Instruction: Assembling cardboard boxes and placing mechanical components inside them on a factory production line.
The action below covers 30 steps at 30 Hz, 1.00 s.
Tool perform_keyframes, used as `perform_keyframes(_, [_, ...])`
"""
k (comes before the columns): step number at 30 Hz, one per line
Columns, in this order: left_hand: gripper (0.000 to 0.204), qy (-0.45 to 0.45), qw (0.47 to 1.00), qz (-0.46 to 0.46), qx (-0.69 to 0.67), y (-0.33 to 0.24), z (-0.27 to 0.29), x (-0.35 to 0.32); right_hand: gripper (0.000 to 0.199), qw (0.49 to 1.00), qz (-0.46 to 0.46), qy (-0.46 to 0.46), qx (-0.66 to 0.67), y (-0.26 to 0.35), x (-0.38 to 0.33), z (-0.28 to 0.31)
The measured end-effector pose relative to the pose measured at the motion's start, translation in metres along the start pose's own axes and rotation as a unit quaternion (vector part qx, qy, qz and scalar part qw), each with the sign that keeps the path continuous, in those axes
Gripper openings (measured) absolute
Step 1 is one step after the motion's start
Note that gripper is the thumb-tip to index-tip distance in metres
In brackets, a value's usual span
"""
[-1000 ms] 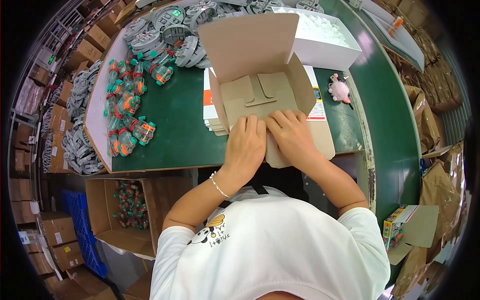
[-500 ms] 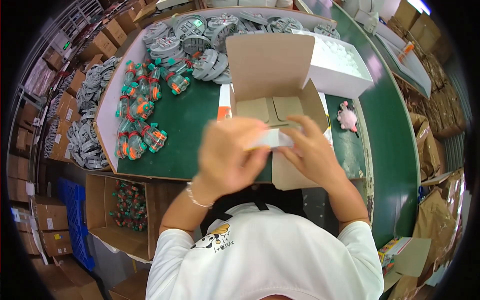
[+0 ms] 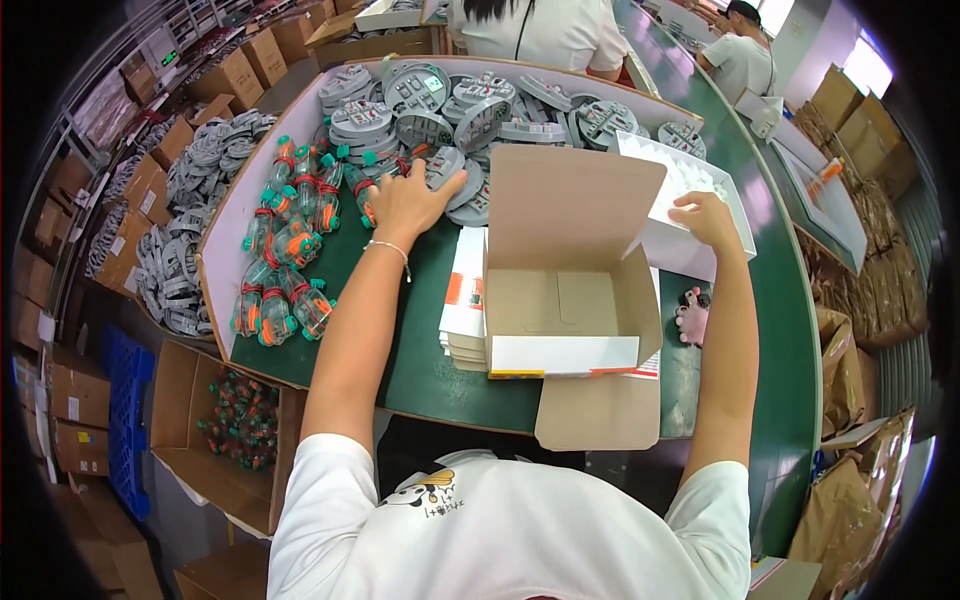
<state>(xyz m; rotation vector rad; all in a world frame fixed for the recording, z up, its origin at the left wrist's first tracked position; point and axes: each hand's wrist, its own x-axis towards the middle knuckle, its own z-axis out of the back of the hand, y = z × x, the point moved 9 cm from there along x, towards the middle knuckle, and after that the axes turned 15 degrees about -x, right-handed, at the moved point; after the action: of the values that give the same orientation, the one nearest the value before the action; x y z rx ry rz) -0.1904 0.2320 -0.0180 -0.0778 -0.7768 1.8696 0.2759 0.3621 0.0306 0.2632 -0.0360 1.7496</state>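
My left hand [image 3: 405, 203] reaches over the far left of the green table, thumb and fingers apart. Its fingers are at a clear bottle-shaped toy [image 3: 362, 192] with green and orange parts, beside grey round discs [image 3: 447, 168]. I see no grip on either. Over the near edge of a white box [image 3: 690, 245] hangs my right hand [image 3: 706, 217], its fingers bent but apart above small white pieces [image 3: 690, 178]. Between my arms stands an open carton [image 3: 566, 354], brown inside, its lid raised and a front flap folded down toward me.
Flat printed cartons [image 3: 464, 305] are stacked under and left of the open one. More bottle toys [image 3: 297, 243] lie along the left rim. A pink plush toy [image 3: 691, 318] rests at right. A brown box of toys [image 3: 180, 450] stands lower left. Two people are beyond the table.
My hands have parted from the carton's front edge, where they worked together. The left went up and left to the toys and discs, the right to the white box. The view has shifted.
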Motion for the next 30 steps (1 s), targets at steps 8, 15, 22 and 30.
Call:
perform_keyframes(8, [0.075, 0.002, 0.989, 0.101, -0.112, 0.018, 0.017, 0.003, 0.032, 0.999, -0.029, 0.028, 0.027, 0.003, 0.009, -0.01])
perform_keyframes(15, [0.076, -0.069, 0.91, -0.081, -0.4, -0.012, 0.11, -0.054, 0.032, 0.991, -0.037, -0.083, 0.096, -0.011, -0.015, 0.014])
perform_keyframes(22, [0.084, -0.102, 0.879, -0.365, -0.291, -0.106, 0.19, -0.191, 0.023, 0.877, 0.194, -0.271, 0.345, 0.137, -0.182, 0.153])
perform_keyframes(30, [0.089, -0.023, 0.865, -0.416, -0.28, -0.153, 0.143, -0.264, 0.026, 0.836, 0.44, -0.219, 0.244, 0.226, -0.306, 0.128])
